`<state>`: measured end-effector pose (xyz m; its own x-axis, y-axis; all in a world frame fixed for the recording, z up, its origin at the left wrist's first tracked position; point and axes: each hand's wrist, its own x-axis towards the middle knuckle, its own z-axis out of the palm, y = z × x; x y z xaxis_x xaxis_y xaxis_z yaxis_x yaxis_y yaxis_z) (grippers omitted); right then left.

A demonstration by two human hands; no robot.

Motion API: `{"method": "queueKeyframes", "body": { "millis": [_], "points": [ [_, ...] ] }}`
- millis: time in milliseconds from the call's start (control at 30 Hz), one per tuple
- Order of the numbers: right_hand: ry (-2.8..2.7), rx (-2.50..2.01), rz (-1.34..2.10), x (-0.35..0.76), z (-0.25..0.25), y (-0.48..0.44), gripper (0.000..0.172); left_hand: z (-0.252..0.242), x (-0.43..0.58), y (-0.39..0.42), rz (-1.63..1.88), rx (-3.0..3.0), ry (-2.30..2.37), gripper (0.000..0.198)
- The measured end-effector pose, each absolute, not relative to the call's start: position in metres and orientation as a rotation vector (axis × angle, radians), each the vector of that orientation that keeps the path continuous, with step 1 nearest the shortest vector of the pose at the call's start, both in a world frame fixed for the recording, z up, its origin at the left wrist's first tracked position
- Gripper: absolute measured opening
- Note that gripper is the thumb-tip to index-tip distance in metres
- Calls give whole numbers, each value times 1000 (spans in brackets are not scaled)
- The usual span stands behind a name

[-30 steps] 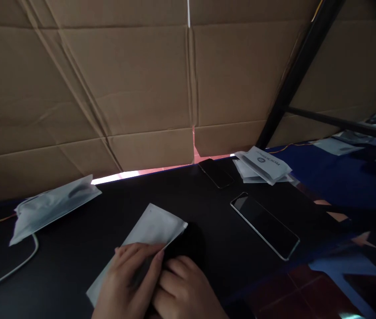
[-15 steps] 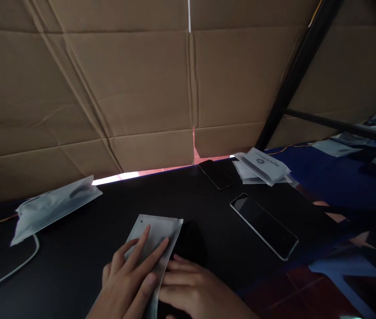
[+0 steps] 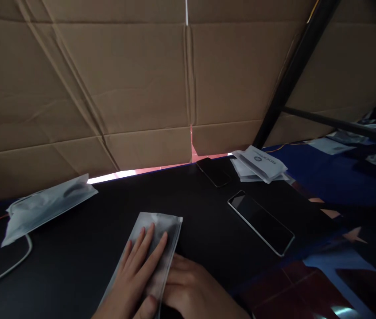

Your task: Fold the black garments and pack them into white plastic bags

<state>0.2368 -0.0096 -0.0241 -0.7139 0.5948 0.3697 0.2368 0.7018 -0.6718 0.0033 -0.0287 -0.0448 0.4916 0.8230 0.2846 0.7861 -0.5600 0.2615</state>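
Note:
My left hand (image 3: 139,261) lies flat on a translucent frosted plastic pouch (image 3: 166,217), its fingers stretched out and apart. The pouch rests on the black tabletop, and a darker patch shows inside its upper right part. Against the pouch's right edge is my right hand (image 3: 194,283), fingers curled, their tips hidden by that edge. I cannot make out what they grip. Farther right lies a phone (image 3: 261,223) with a dark screen and a light rim.
Another dark phone (image 3: 213,172) lies near the back edge, beside white printed pouches (image 3: 262,164). At left is a filled frosted pouch (image 3: 50,206) with a white cable (image 3: 21,263) near it. Cardboard (image 3: 144,79) stands behind, and a black metal bar (image 3: 294,75) slants at right.
My left fingers have straightened and flattened on the pouch. The dark shape beside the pouch's right edge no longer shows there. My right fingertips have gone out of sight at that edge.

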Motion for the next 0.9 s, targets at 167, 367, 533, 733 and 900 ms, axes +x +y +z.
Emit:
{"method": "queueKeyframes", "body": {
  "millis": [167, 367, 533, 733, 900],
  "points": [
    [-2252, -835, 751, 212, -33, -7, 35, -44, 2, -30, 632, 2556, 1317, 71],
    [-2258, -774, 817, 215, -32, -5, 55, -41, 1, -30, 630, 2420, 1484, 62],
    [-2136, -1104, 897, 257, -32, -17, 55, -49, -3, -29, 620, 2479, 1622, 69],
    [-2025, -1329, 773, 235, -48, -27, 31, -56, 21, -28, 607, 2473, 1577, 65],
    [-1944, -1037, 961, 216, -33, -15, 28, -75, 28, -31, 681, 2561, 1554, 79]
  ]
}}
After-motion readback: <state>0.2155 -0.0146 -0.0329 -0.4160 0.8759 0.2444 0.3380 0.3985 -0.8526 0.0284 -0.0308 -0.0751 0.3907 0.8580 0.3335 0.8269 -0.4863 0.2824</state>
